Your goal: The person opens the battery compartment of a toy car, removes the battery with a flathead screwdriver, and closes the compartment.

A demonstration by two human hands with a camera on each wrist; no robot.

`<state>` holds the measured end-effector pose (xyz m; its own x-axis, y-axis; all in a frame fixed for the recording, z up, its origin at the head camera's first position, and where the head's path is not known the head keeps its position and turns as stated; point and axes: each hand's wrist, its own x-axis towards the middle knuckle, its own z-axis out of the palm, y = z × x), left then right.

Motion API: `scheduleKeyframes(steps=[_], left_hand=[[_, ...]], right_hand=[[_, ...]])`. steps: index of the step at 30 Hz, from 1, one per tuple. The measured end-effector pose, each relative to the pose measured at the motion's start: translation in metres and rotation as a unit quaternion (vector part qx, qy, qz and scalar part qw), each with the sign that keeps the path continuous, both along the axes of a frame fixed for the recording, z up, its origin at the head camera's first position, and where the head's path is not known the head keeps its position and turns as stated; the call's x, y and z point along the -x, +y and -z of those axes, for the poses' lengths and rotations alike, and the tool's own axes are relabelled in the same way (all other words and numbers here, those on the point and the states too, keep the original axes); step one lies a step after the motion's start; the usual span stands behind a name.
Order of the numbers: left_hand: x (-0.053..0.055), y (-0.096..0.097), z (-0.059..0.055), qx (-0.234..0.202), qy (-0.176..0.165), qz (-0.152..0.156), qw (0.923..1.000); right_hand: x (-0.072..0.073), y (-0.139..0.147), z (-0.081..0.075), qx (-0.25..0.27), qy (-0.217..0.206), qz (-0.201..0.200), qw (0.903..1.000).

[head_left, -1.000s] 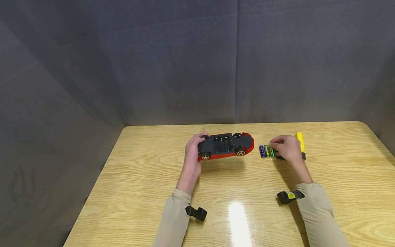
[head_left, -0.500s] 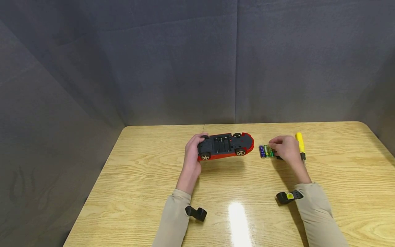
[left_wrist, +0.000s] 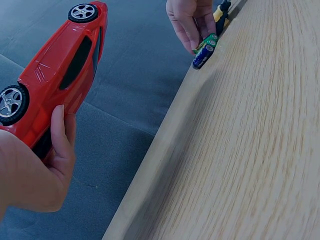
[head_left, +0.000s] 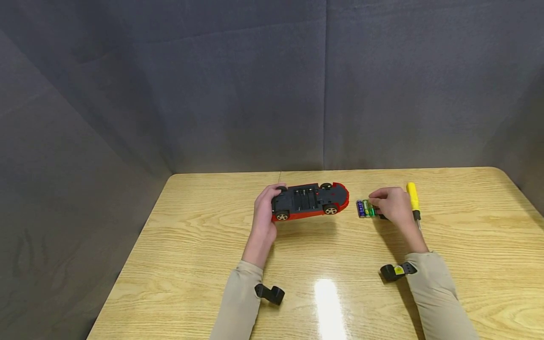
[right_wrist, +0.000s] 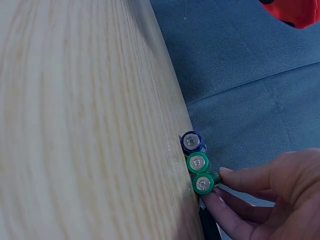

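My left hand grips the rear of a red toy car, holding it raised with the black underside toward the head camera. An uncovered battery compartment shows in the middle of that underside. Several centimetres to the right, three batteries lie side by side on the table: a purple-blue battery, a green battery and a second green battery. Thumb and fingers of my right hand pinch this last one, the rightmost in the head view.
A yellow-handled screwdriver lies just beyond my right hand. Partly hidden under that hand is a small black piece. The wooden table ends at a grey cloth backdrop.
My right hand has shifted slightly left, its fingertips now closer over the rightmost green battery. The left hand and the car stay almost still.
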<state>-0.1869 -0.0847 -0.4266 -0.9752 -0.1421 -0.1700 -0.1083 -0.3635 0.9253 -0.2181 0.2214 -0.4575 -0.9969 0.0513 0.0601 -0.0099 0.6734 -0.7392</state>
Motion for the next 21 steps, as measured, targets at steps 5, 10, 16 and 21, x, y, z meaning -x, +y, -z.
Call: scheduleKeyframes(steps=[5,10,16,21], left_hand=[[0.0002,0.0001,0.0,0.0,-0.003,0.001,1.0],[-0.0005,0.0001,-0.0006,0.001,-0.002,0.002,1.0],[-0.001,-0.0004,-0.0004,0.002,-0.005,0.006,1.0],[-0.0018,0.0,-0.0013,0.004,-0.002,0.002,1.0]], right_hand=[[0.0002,0.0003,-0.0006,0.001,-0.009,-0.003,1.0],[0.0007,0.0001,-0.0012,0.001,-0.016,-0.004,0.9999],[0.001,-0.0004,-0.0015,0.002,-0.023,-0.005,0.9997],[0.0019,0.0006,-0.0011,0.011,-0.024,-0.004,0.9996]])
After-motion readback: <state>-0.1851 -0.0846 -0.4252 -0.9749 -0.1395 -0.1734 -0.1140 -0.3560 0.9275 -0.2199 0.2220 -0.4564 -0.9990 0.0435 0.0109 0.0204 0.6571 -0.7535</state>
